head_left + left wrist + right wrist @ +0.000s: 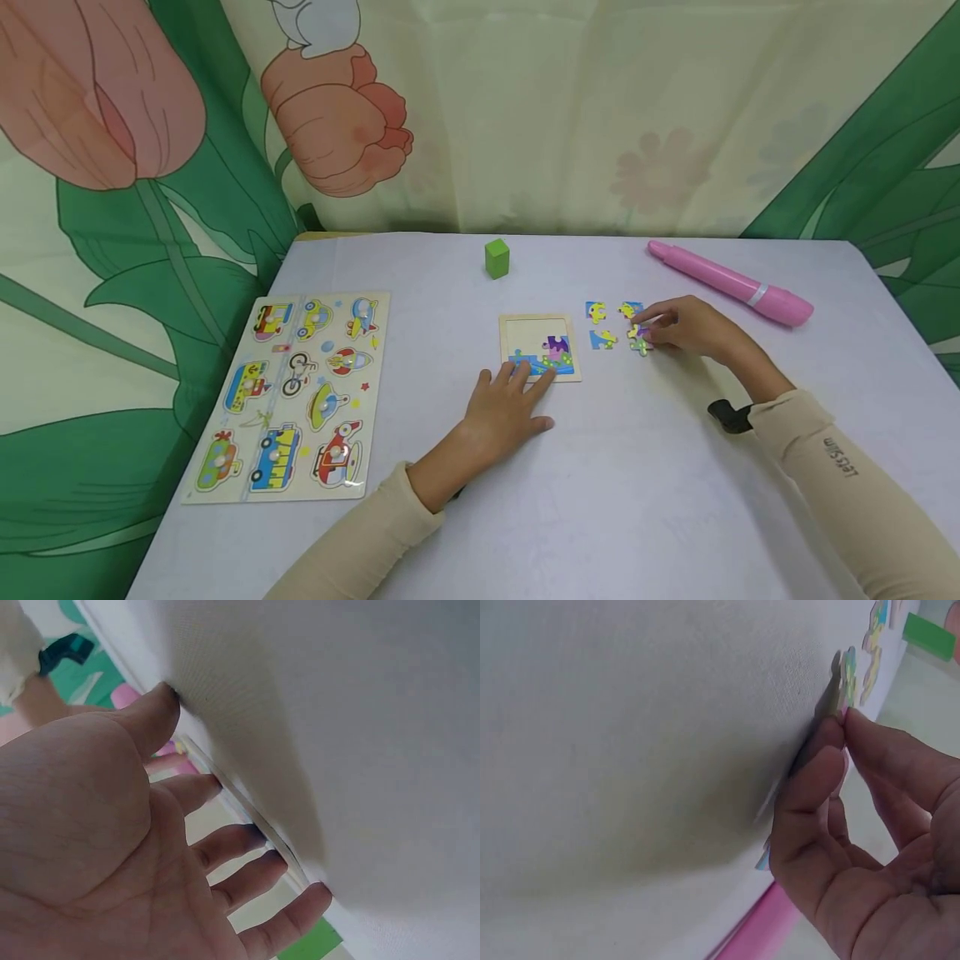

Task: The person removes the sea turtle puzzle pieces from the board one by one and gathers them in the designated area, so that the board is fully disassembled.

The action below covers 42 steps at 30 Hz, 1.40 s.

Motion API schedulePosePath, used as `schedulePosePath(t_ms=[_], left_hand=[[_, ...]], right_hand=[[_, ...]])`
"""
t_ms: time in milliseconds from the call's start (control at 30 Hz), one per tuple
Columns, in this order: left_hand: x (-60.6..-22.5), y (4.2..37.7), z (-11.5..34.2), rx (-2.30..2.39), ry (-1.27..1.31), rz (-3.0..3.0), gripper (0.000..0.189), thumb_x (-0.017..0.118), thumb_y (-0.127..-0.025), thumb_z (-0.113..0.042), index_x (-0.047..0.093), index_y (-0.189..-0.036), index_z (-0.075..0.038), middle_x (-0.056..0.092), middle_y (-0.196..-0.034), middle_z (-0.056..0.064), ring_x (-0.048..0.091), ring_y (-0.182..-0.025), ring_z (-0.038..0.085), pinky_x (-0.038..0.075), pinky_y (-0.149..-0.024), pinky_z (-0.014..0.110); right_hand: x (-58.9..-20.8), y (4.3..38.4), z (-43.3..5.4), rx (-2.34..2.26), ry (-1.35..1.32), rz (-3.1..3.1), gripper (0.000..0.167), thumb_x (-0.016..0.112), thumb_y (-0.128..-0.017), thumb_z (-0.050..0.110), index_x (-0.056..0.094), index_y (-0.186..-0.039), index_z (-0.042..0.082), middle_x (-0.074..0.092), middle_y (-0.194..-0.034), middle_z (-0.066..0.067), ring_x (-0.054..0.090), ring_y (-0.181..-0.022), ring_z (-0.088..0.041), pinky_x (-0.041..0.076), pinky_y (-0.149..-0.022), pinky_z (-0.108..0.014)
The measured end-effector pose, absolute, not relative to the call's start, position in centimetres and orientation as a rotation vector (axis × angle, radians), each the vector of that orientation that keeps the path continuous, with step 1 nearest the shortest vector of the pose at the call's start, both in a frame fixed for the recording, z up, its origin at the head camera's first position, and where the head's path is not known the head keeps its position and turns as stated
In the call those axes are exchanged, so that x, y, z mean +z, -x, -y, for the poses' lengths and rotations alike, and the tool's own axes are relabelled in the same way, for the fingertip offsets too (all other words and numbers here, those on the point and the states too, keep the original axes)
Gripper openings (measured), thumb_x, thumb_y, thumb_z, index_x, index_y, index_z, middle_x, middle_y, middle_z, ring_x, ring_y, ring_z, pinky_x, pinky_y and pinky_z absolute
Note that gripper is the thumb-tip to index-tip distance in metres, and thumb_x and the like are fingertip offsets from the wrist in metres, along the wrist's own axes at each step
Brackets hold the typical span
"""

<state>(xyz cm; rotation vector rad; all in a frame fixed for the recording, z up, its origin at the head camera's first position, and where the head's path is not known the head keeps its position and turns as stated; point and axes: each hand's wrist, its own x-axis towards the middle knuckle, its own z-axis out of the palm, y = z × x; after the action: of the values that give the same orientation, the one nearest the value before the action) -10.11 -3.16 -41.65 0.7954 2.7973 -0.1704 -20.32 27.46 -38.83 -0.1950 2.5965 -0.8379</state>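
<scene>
A small square wooden puzzle tray (pixel 534 318) lies mid-table, with joined jigsaw pieces (pixel 557 344) in its lower right part. My left hand (pixel 504 417) rests at the tray's near edge, fingers spread; its fingertips touch that edge in the left wrist view. To the right of the tray, my right hand (pixel 696 330) pinches a jigsaw piece (pixel 639 342) between thumb and finger. In the right wrist view, the pinched piece (pixel 847 679) is tilted up, partly covered by the fingertips. Beside it are loose yellow-and-blue jigsaw pieces (pixel 602 340), one partly behind my fingers.
A large board with vehicle pictures (pixel 300 433) lies at the left. Toward the back edge stands a green block (pixel 497 259). Behind my right hand lies a thick pink pen-shaped object (pixel 727 282). A printed curtain (pixel 540 125) hangs behind the table.
</scene>
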Motion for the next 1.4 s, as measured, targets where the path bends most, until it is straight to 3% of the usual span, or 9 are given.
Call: schedulePosePath(t_ms=[267, 633, 833, 1033, 1400], left_hand=[[-41.8, 10.2, 3.2, -0.175, -0.797, -2.807, 0.07, 0.044, -0.104, -0.062, 0.028, -0.164, -0.029, 0.04, -0.156, 0.006, 0.038, -0.141, 0.026, 0.039, -0.104, 0.045], [-40.9, 9.9, 3.1, -0.146, -0.783, -2.779, 0.07, 0.045, -0.104, -0.06, 0.029, -0.164, -0.029, 0.039, -0.157, 0.006, 0.038, -0.141, 0.027, 0.039, -0.106, 0.045], [-40.9, 10.0, 3.1, -0.133, -0.773, -2.76, 0.07, 0.045, -0.104, -0.059, 0.028, -0.164, -0.028, 0.037, -0.159, 0.007, 0.036, -0.143, 0.028, 0.037, -0.108, 0.046], [-41.0, 10.0, 3.1, -0.129, -0.768, -2.76, 0.07, 0.045, -0.104, -0.06, 0.028, -0.164, -0.029, 0.037, -0.16, 0.007, 0.036, -0.145, 0.029, 0.037, -0.109, 0.047], [-41.1, 10.0, 3.0, -0.185, -0.771, -2.769, 0.07, 0.042, -0.104, -0.062, 0.027, -0.164, -0.03, 0.036, -0.161, 0.007, 0.036, -0.145, 0.028, 0.037, -0.109, 0.046]], right_hand=[[-38.6, 20.2, -26.9, -0.861, 0.156, -2.599, 0.03, 0.066, -0.095, 0.005, 0.071, -0.124, 0.0, 0.07, -0.095, -0.01, 0.059, -0.076, -0.02, 0.047, -0.063, -0.031], [-38.6, 19.8, -26.1, -0.757, 0.177, -2.685, 0.03, 0.071, -0.093, 0.004, 0.069, -0.121, -0.004, 0.065, -0.091, -0.014, 0.058, -0.075, -0.023, 0.045, -0.064, -0.034], [-38.7, 19.6, -23.8, -0.747, 0.326, -2.779, 0.027, 0.067, -0.093, 0.001, 0.068, -0.12, -0.006, 0.066, -0.095, -0.017, 0.06, -0.088, -0.032, 0.05, -0.072, -0.04], [-39.4, 19.4, -19.8, -0.816, 0.54, -2.758, 0.023, 0.067, -0.094, -0.003, 0.071, -0.117, -0.005, 0.068, -0.096, -0.015, 0.066, -0.09, -0.031, 0.054, -0.083, -0.048], [-40.0, 18.6, -16.2, -0.731, 0.639, -2.731, 0.029, 0.074, -0.094, 0.006, 0.073, -0.123, 0.002, 0.065, -0.115, -0.015, 0.055, -0.084, -0.023, 0.047, -0.076, -0.038]])
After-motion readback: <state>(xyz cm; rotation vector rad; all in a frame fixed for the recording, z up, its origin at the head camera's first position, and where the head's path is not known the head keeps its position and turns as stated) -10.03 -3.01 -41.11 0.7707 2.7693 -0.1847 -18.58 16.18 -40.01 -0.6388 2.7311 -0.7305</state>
